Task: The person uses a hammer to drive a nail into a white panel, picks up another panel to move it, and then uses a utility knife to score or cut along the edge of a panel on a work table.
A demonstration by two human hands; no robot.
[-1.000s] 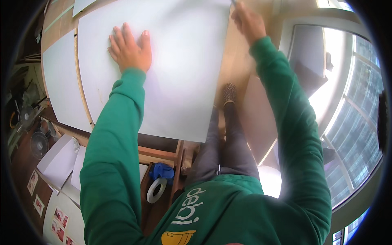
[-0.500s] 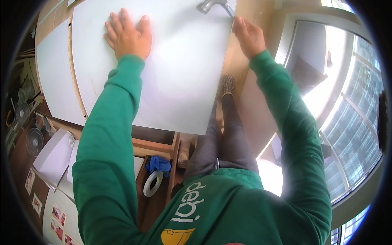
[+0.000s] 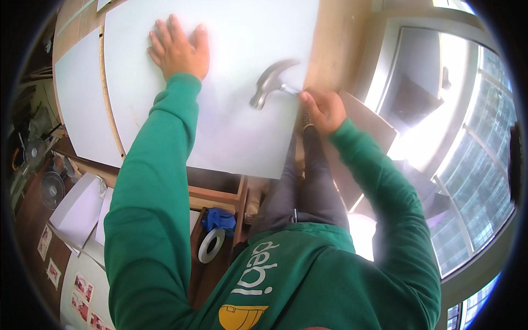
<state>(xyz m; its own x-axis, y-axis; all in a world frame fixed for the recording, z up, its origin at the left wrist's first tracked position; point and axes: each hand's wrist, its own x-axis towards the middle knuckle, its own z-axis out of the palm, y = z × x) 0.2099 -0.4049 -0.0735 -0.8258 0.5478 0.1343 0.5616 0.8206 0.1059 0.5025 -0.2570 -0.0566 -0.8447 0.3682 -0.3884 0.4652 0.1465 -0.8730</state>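
A large white panel (image 3: 231,126) lies flat in front of me. My left hand (image 3: 181,50) rests on its upper left part, palm down with the fingers spread. By the panel's right edge, my right hand (image 3: 324,111) is closed round the handle of a claw hammer (image 3: 269,83). The metal head hangs over the panel's right half, claw toward the far side and face toward the near side. It is slightly blurred, and whether it touches the panel I cannot tell. My fingers hide most of the handle.
Another white panel (image 3: 88,99) lies to the left, past a narrow gap. Below the near edge, a wooden drawer or tray holds a white roll of tape (image 3: 211,246) and a blue cloth-like bundle (image 3: 219,220). A fan (image 3: 52,190) stands far left; a window (image 3: 473,159) is at the right.
My right hand has come nearer to me, bringing the hammer from the panel's far right corner down over its right half. My left hand stays flat on the panel.
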